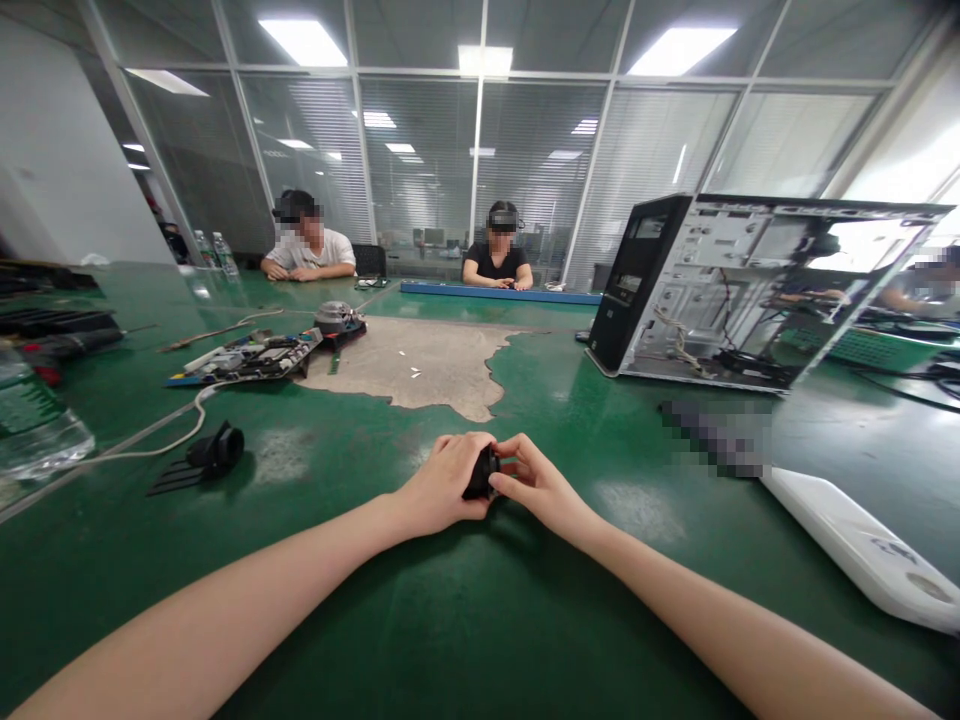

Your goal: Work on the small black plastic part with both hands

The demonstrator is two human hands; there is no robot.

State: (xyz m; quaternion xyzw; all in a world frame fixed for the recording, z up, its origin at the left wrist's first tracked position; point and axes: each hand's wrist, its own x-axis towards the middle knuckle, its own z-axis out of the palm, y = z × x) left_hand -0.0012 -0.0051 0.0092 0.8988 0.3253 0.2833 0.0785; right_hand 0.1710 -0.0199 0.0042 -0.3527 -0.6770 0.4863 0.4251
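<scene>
Just above the green tabletop (pixel 465 640), in the middle of the head view, a small black part (pixel 480 474) with a rounded end sits between my hands. My left hand (pixel 450 482) is closed around its left side, the fingers over the top and the thumb below. From the right, my right hand (pixel 525 475) pinches the rounded end between thumb and fingertips. Much of the part is hidden by my fingers, and its exact kind does not show. Left of my hands lies another black piece (pixel 214 448) with a round end and flat prongs.
A circuit board (pixel 255 355) and a fan-like cooler (pixel 340 320) stand at the far left. An open computer case (pixel 637 290) is at the right, behind a white device (pixel 862 545). A water bottle (pixel 37 420) stands left. Two people (pixel 311 250) sit across the table.
</scene>
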